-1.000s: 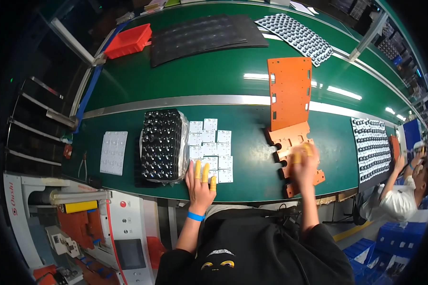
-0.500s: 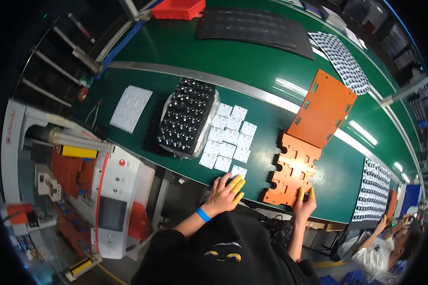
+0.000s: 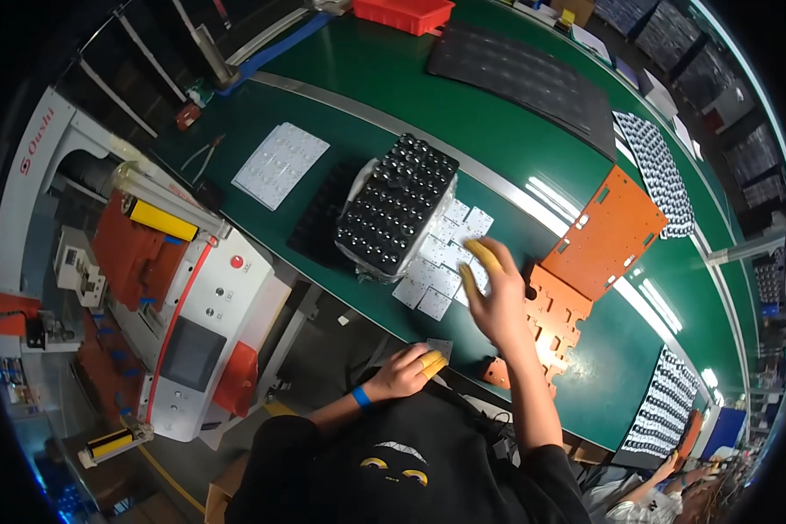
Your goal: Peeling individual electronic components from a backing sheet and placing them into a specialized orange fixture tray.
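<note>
White boards [image 3: 428,281] are lying in a close patchwork on the green bench [image 3: 611,367], between a black studded stack [image 3: 397,205] and a notched orange plate [image 3: 569,307]. Over the patchwork's right side, the right hand [image 3: 500,293] is hovering with yellow-sheathed fingers parted, apparently holding nothing; whether they are touching a board, one cannot tell. At the bench's front edge, the left hand [image 3: 402,374] is resting with curled fingers on a single board [image 3: 441,346]; whether it is pinching or merely covering it is not showing. Good handling is probably calling for lifting by the edges, one at a time, since close neighbours are inviting dragging; the lone board is seeming likeliest to slip off.

Around these, a white machine [image 3: 258,271] is flanking the bench at left, and black sheets [image 3: 515,83] are covering part of its far side. A flat orange plate [image 3: 607,231] is adjoining the notched one, which the right forearm [image 3: 533,402] is partly hiding. The stack is crowding the patchwork's left side. Beyond it, a white sheet pile [image 3: 281,166] and pliers [image 3: 215,144] are lying well apart.
</note>
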{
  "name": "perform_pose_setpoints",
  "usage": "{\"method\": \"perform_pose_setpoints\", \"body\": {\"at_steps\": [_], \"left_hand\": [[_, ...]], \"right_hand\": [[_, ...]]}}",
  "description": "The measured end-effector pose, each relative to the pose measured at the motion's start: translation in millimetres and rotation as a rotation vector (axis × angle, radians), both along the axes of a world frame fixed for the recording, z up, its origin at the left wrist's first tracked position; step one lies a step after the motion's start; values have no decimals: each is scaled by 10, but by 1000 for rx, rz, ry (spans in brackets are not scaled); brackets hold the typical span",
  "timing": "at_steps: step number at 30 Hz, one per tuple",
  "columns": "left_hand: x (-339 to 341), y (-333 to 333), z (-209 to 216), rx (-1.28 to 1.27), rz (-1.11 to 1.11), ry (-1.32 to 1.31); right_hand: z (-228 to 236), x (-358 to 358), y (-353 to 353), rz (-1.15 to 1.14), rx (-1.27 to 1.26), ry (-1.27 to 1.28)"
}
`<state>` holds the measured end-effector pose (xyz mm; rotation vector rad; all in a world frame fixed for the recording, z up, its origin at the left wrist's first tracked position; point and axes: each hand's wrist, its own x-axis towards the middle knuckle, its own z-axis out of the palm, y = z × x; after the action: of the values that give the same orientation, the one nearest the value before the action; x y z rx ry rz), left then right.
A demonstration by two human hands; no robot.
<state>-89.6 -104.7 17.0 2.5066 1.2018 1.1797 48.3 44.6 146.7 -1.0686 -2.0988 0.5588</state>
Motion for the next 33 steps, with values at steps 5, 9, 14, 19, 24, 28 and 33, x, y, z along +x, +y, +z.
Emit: {"method": "perform_pose_setpoints", "body": {"at_steps": [5,9,14,19,24,28,33], "left_hand": [[-111,-70,186,-67,191,-5],[-193,-205,10,-139,342,-50],[-198,-168,72,-278,344,-419],[-286,-90,342,-368,247,-616],[-72,137,255,-583,270,-948],[206,290,531,-747,76,-1332],[438,249,677,-816,7,-1169]], "right_hand": [[-3,-832,581,124,202,-32],[-6,-1036,710,111,240,-142],[-6,-1026,646,53,150,-55],[128,-441,80,132,-330,243],[-248,350,-567,35,-821,537],[-394,589,-968,-81,-894,759],[-468,728,-1225,-160,-554,682]]}}
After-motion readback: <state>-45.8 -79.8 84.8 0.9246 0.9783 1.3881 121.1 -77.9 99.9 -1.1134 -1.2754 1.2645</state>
